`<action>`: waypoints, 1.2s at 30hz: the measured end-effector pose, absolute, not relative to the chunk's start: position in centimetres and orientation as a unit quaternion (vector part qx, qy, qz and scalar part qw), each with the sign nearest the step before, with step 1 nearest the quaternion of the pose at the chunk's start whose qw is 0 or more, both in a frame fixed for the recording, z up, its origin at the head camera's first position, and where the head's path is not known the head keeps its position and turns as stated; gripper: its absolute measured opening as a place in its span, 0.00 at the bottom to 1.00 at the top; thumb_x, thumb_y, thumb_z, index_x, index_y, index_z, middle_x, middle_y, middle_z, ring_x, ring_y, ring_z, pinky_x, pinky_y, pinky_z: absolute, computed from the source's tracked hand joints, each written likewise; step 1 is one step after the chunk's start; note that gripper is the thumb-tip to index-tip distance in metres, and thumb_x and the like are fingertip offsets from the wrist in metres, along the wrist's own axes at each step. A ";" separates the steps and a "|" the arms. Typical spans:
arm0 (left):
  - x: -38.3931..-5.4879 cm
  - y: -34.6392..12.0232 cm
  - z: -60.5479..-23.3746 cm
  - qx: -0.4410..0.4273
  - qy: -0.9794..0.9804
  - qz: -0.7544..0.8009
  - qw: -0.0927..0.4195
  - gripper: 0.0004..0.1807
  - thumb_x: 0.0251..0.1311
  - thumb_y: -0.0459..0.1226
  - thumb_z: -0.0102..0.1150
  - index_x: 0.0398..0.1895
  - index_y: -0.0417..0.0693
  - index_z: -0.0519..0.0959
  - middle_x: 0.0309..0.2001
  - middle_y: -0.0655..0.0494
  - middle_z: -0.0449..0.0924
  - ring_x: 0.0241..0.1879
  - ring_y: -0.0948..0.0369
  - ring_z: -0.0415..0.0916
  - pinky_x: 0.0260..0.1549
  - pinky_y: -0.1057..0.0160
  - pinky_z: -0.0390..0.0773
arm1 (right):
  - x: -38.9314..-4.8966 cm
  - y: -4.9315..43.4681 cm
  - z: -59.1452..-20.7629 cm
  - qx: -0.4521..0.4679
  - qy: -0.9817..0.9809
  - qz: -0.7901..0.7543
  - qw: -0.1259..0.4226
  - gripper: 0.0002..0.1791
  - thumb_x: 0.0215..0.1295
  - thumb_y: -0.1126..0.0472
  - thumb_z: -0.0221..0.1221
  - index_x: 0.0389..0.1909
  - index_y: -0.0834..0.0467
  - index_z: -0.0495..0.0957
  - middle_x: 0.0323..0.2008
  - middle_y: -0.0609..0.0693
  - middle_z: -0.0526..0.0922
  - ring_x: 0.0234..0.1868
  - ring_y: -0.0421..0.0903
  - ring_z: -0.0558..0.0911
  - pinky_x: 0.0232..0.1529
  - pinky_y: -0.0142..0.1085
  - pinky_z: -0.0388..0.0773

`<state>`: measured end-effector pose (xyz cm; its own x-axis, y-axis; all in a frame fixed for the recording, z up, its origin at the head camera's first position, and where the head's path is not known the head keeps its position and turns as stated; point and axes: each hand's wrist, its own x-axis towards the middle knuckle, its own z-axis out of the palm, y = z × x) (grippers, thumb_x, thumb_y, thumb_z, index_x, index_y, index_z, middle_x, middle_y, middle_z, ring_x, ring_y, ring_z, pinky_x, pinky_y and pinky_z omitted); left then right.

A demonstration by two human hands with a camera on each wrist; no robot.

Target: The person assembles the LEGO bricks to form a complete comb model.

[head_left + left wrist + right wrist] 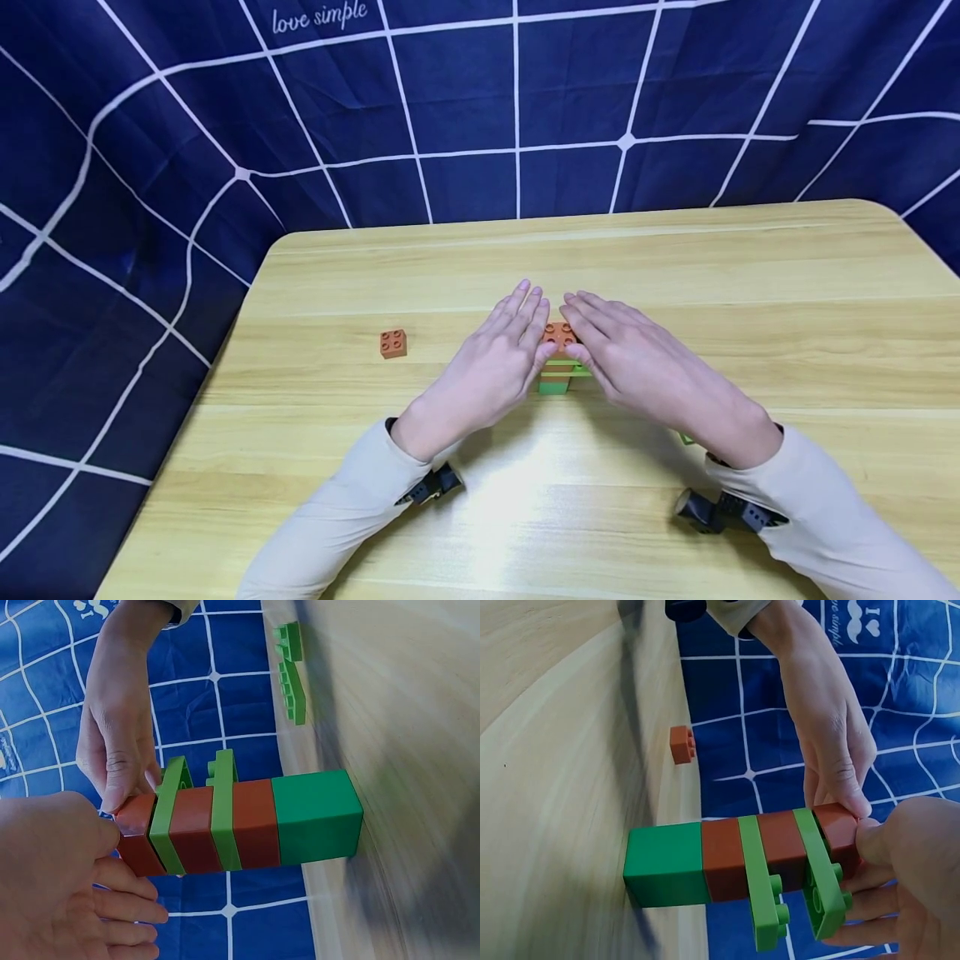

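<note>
Brown top brick sits above green base block. Left hand and right hand pinch it, other fingers near-straight. Looks slightly unseated; uneven pressing could topple the tower, since light-green plates overhang right of base block.

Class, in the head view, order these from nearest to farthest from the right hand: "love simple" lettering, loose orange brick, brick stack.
1. Brick stack: touching the right hand, on its left.
2. Loose orange brick: on the table, farther left.
3. "love simple" lettering: upper left, on the cloth.
</note>
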<state>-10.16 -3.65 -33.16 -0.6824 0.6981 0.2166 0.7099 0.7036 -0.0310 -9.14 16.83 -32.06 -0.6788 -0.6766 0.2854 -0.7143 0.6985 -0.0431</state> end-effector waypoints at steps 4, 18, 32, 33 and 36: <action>-10.1 -3.6 -33.1 -0.385 -0.916 -0.030 0.108 0.30 0.77 0.46 0.30 0.70 0.31 0.59 0.71 0.37 0.53 0.74 0.48 0.43 0.72 0.57 0.44 | -9.2 17.0 -32.1 0.383 -0.910 0.085 0.131 0.34 0.79 0.48 0.35 0.60 0.75 0.69 0.59 0.71 0.72 0.63 0.65 0.69 0.64 0.57 0.66; -10.1 -3.3 -33.0 -0.395 -0.911 -0.032 0.111 0.30 0.77 0.46 0.31 0.69 0.30 0.60 0.71 0.37 0.56 0.73 0.47 0.46 0.72 0.56 0.47 | -9.0 17.2 -32.4 0.384 -0.905 0.081 0.164 0.42 0.77 0.42 0.24 0.57 0.75 0.72 0.58 0.70 0.74 0.62 0.64 0.71 0.62 0.56 0.69; -9.9 -3.3 -32.9 -0.392 -0.911 -0.019 0.127 0.30 0.77 0.46 0.33 0.68 0.29 0.62 0.69 0.36 0.59 0.73 0.46 0.49 0.72 0.56 0.48 | -9.2 17.2 -32.7 0.383 -0.903 0.104 0.166 0.44 0.76 0.40 0.25 0.57 0.74 0.73 0.55 0.70 0.76 0.60 0.65 0.73 0.61 0.56 0.71; -9.9 -3.4 -32.9 -0.391 -0.911 -0.020 0.129 0.30 0.77 0.46 0.33 0.68 0.29 0.62 0.69 0.36 0.59 0.72 0.46 0.49 0.72 0.56 0.48 | -9.2 17.2 -32.7 0.382 -0.904 0.104 0.163 0.43 0.76 0.40 0.26 0.57 0.74 0.72 0.56 0.69 0.76 0.60 0.65 0.73 0.61 0.56 0.70; -9.9 -3.4 -33.0 -0.388 -0.911 -0.023 0.135 0.30 0.77 0.46 0.34 0.67 0.29 0.63 0.69 0.36 0.59 0.72 0.46 0.50 0.72 0.56 0.50 | -9.3 17.1 -32.7 0.380 -0.907 0.108 0.150 0.37 0.78 0.43 0.34 0.59 0.73 0.71 0.58 0.69 0.75 0.61 0.64 0.72 0.63 0.56 0.69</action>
<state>-9.93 -3.45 -33.04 -0.6622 0.7016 0.2632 0.7139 0.6974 -0.0629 -9.34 17.11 -32.68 -0.6672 -0.6557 0.3534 -0.7205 0.6885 -0.0826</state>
